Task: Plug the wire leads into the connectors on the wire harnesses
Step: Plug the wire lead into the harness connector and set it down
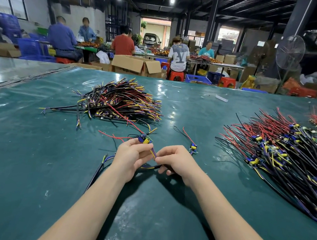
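Hands meet nearest the lens. At left, a wire pile (120, 100) waits. The left hand (130, 155) grips a small board (145, 140). The right hand (176, 160) pinches yellow and purple leads (153, 153) just beside it, apparently not yet seated. A larger pile (279, 152) lies right, so much likely remains. No writing is legible.

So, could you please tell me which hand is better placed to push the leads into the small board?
The right hand: it pinches the yellow and purple leads close to the small board, which the left hand grips and can likely hold steady.
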Demonstrator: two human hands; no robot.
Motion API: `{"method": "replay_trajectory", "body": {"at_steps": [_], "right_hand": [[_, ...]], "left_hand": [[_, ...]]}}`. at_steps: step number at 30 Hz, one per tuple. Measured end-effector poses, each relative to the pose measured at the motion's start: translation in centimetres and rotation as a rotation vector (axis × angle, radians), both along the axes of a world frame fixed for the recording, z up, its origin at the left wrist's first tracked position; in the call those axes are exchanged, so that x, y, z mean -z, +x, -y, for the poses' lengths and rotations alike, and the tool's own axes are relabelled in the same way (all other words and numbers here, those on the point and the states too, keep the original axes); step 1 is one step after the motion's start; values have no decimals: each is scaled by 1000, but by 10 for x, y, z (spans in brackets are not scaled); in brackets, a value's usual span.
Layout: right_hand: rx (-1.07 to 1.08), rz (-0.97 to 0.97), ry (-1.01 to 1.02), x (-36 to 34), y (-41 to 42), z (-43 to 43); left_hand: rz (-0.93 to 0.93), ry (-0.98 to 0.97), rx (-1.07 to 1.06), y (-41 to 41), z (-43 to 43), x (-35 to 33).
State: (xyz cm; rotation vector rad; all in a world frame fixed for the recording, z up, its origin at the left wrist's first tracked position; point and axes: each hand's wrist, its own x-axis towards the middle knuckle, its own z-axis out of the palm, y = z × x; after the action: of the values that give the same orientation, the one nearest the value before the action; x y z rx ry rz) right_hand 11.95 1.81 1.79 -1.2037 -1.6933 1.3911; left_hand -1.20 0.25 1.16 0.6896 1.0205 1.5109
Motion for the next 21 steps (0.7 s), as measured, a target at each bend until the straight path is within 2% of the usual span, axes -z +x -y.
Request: {"method": "replay_trajectory", "body": {"at_steps": [8,11,14,18,21], "right_hand": [[19,-79,48,-7,1,1],[27,-2,183,-7,3,1],[21,63,288,-5,5,0],[10,16,249,-5,6,0],[-3,38,225,-7,3,2]], "left_hand": [[-120,-57,125,-10,0,-4],[-180,-64,207,-11,2,-4],[-66,-65,238,-11,3,-4],[131,-93,250,-14,4,-4],[150,-138,250,-13,3,-4]]}}
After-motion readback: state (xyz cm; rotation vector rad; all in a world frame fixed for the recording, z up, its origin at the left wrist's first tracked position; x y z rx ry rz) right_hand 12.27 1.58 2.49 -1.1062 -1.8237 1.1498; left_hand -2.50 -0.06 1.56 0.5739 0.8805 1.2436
